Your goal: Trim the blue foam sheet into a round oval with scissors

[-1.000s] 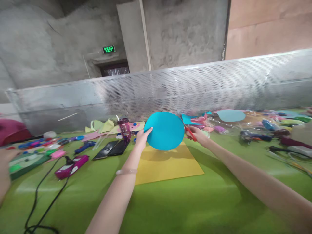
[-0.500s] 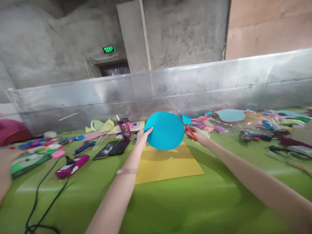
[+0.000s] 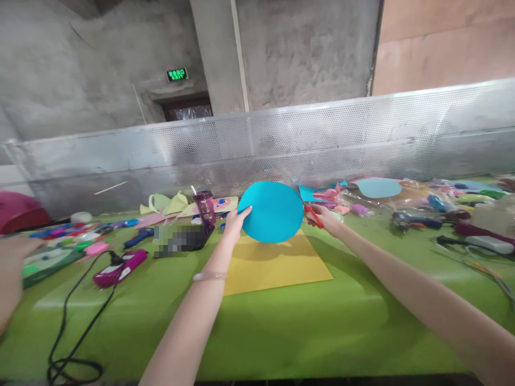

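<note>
A round blue sheet (image 3: 271,212), like paper or thin foam, is pinched at its left edge by my left hand (image 3: 237,220), thumb on top. My right hand (image 3: 325,219) is closed around red-handled scissors (image 3: 315,216), whose blades reach the sheet's right edge; whether they are apart is too small to see. Under the raised sheet, a yellow sheet (image 3: 281,265) lies flat on the green table (image 3: 306,327).
Left of my arm stand a purple cup (image 3: 205,209) with a straw and a magenta power strip (image 3: 119,268) with a black cable. Another person's blurred arm (image 3: 12,279) enters at far left. Glue guns, coloured scraps and plastic bags line the back, before a perforated metal panel (image 3: 281,145).
The view has shifted slightly, so the table sits a little higher in the picture. Both hands keep their hold on the blue sheet and the scissors.
</note>
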`<state>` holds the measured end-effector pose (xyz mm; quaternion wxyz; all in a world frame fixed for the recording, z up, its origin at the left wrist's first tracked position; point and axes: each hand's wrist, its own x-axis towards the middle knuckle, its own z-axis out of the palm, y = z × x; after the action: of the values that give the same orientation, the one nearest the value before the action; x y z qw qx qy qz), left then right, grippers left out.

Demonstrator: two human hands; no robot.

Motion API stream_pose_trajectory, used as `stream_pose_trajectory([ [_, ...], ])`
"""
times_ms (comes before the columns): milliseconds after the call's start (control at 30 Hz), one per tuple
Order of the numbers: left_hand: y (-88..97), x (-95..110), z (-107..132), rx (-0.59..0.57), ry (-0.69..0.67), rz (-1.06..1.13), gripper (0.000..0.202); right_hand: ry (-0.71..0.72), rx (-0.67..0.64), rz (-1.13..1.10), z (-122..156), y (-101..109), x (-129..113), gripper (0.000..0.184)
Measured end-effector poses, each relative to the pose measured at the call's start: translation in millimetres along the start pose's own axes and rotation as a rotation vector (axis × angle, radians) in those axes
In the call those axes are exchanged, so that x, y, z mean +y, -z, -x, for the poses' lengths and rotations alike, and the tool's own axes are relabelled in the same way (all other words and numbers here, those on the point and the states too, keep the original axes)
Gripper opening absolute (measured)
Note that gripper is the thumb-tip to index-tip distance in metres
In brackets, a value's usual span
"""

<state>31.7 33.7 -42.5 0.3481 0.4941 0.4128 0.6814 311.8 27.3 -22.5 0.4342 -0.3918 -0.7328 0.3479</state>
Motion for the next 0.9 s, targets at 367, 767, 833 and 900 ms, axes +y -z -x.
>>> stream_pose_trajectory([
  [367, 0.6, -1, -2, 0.009, -0.027, -0.026, 0.045, -0.016, -0.002, 0.032, -3, 3, 6, 0.019],
  [767, 1.8, -2, -1, 0.007, -0.002, -0.019, 0.046, -0.004, -0.008, 0.069, -3, 4, 8, 0.024],
  [833, 1.5, -1, -1, 0.014, -0.004, -0.017, 0.046, -0.002, -0.008, 0.071, -3, 4, 7, 0.024],
  [900, 1.1, 1, 1, 0.016, 0.002, -0.016, 0.045, -0.001, -0.01, 0.072, -2, 4, 5, 0.024],
])
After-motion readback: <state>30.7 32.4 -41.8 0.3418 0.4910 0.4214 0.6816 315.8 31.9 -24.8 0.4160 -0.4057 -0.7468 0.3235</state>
